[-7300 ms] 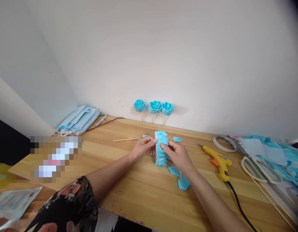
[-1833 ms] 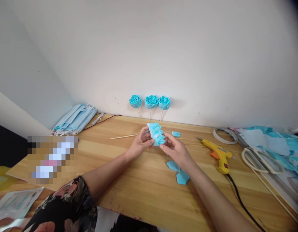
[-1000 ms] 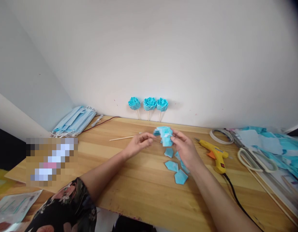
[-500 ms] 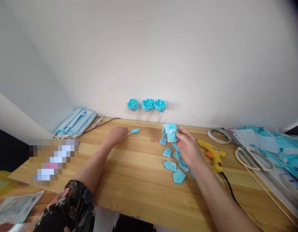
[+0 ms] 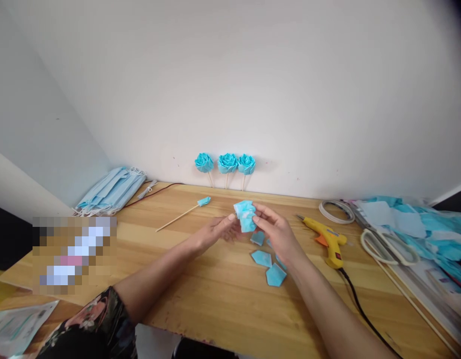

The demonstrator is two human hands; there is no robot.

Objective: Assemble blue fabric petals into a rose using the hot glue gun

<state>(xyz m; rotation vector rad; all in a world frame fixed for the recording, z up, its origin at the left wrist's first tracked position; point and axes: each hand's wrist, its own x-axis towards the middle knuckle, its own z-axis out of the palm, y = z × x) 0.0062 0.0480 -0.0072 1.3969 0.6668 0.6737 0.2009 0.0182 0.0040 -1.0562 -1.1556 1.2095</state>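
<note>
A bunch of light blue cut petals [image 5: 245, 215] is held a little above the wooden table [image 5: 215, 294], at its middle. My right hand [image 5: 276, 234] pinches the bunch from the right. My left hand [image 5: 215, 233] meets it from the left, fingertips closed on its edge. Under my right hand lie a few loose blue petals [image 5: 270, 267]. A thin wooden stick with a small blue bud on its tip [image 5: 182, 215] lies on the table to the left of my hands.
Three finished blue roses on sticks [image 5: 226, 164] lean on the back wall. A stack of blue face masks [image 5: 107, 192] lies at back left. To the right are a yellow glue gun [image 5: 328, 240] with its cord, a tape ring [image 5: 336, 211], scissors [image 5: 388, 247] and blue scraps.
Half a second ago my left hand was out at the stick on the left; it has let the stick lie and come back to the petal bunch, which my right hand has lowered towards the middle.
</note>
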